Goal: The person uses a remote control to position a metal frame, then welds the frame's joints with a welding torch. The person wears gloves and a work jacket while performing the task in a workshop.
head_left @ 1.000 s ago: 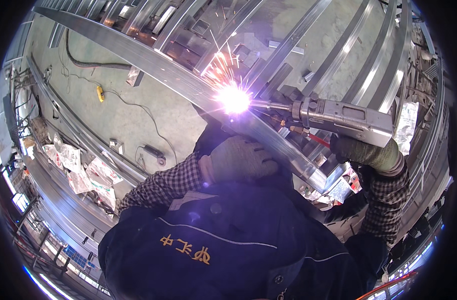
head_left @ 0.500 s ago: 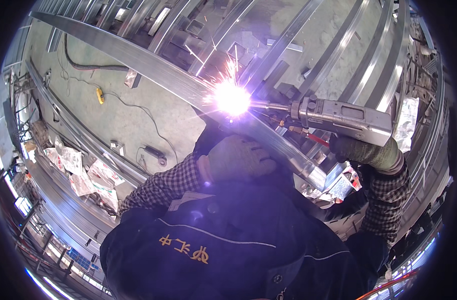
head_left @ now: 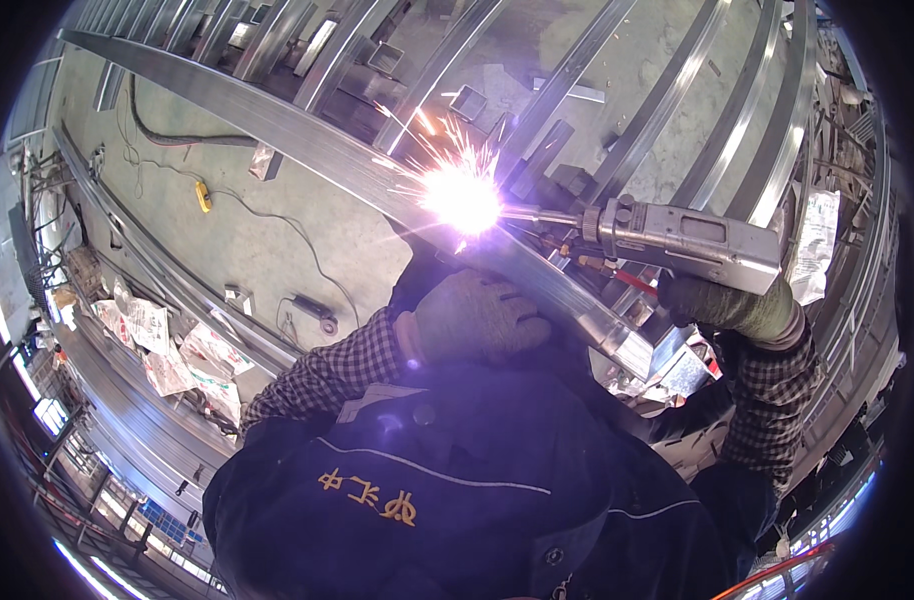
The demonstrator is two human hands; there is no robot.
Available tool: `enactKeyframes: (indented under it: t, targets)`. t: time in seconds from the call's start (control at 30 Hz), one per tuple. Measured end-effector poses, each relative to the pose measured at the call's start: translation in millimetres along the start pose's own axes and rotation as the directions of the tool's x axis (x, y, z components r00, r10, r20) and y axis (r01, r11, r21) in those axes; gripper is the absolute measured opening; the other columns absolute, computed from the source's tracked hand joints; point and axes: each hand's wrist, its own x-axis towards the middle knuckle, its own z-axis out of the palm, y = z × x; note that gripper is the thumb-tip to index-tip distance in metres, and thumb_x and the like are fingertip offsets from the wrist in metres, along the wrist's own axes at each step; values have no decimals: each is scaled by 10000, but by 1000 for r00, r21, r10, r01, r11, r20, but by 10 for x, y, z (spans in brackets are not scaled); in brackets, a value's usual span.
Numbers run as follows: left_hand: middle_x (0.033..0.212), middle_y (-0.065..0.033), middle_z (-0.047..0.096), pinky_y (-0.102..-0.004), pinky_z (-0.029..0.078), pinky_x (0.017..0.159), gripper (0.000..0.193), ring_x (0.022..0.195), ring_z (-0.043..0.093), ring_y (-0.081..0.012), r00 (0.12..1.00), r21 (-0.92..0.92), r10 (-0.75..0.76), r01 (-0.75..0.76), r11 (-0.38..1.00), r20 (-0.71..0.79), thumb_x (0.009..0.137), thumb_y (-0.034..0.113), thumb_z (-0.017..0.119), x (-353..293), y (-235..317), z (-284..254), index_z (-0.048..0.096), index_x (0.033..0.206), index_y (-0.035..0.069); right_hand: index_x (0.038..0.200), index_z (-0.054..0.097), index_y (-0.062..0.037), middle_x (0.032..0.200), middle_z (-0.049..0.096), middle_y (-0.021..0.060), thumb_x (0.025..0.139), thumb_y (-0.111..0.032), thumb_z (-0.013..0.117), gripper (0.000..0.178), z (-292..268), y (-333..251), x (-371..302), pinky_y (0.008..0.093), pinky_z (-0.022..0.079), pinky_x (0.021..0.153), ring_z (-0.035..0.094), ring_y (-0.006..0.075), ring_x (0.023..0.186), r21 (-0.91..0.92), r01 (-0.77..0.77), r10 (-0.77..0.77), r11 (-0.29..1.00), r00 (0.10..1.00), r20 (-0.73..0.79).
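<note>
My right hand (head_left: 732,305), in a grey-green glove, is closed round the grip of a silver handheld welding gun (head_left: 692,238). The gun's thin nozzle points left at a long rectangular metal tube (head_left: 277,135). At its tip a white-violet glare with sparks hides the contact spot. Below the glare my left hand (head_left: 485,318), gloved too, lies over dark clothing close to the tube's near edge. Its fingers are stretched out, with no tool seen in them. The tube's near end (head_left: 627,355) lies between my two hands.
Several parallel metal tubes (head_left: 667,110) run away from the long tube across the far side. On the floor to the left are a cable (head_left: 302,235), a yellow device (head_left: 203,196) and a dark handheld tool (head_left: 312,310). Crumpled white wrapping (head_left: 182,350) lies by stacked profiles (head_left: 137,410).
The spark spray has spread wider and further left. The gun's body has dipped very slightly. Both hands stay almost where they were.
</note>
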Motion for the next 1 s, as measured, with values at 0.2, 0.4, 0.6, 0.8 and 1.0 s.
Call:
enactKeyframes:
  t: [0.2, 0.4, 0.6, 0.8, 1.0]
  targets:
    - [876, 67, 639, -325, 563, 658, 190, 843, 672, -132, 1000, 7, -13, 13, 1000, -11, 840, 332, 720, 25, 10, -6, 697, 1016, 263, 1197, 695, 41, 821, 730, 77, 858, -157, 871, 430, -17, -112, -63, 284, 554, 565, 693, 142, 671, 347, -431, 440, 833, 896, 55]
    - [872, 71, 662, -328, 555, 678, 188, 871, 680, -135, 999, 103, -11, 16, 995, -49, 808, 281, 709, 28, 76, -6, 708, 993, 249, 1209, 702, 27, 875, 737, 73, 869, -154, 859, 416, -43, -218, -34, 278, 569, 608, 705, 146, 727, 237, -423, 427, 874, 903, 36]
    - [932, 34, 718, -354, 573, 714, 237, 892, 704, -172, 995, 21, -55, 56, 998, -79, 773, 233, 678, 26, 224, 149, 718, 1006, 224, 1213, 712, 30, 978, 754, 122, 915, -66, 805, 326, -116, -98, -170, 289, 599, 679, 736, 184, 832, 368, -438, 429, 820, 896, 112]
    - [955, 16, 730, -372, 580, 712, 217, 886, 719, -195, 998, 52, -9, 12, 999, -60, 798, 258, 679, 251, 247, 387, 706, 1007, 207, 1191, 719, 14, 941, 736, 82, 807, 0, 870, 413, -136, 26, -524, 292, 557, 689, 696, 159, 807, 565, -476, 591, 674, 806, -26]
    - [1050, -25, 735, -382, 583, 718, 209, 953, 724, -223, 993, 31, 83, -80, 996, -88, 809, 266, 672, 514, 317, 506, 702, 1006, 204, 1225, 697, 22, 893, 711, 53, 861, -70, 867, 412, -202, 94, -590, 277, 522, 646, 659, 129, 746, 456, -494, 535, 740, 844, 47]
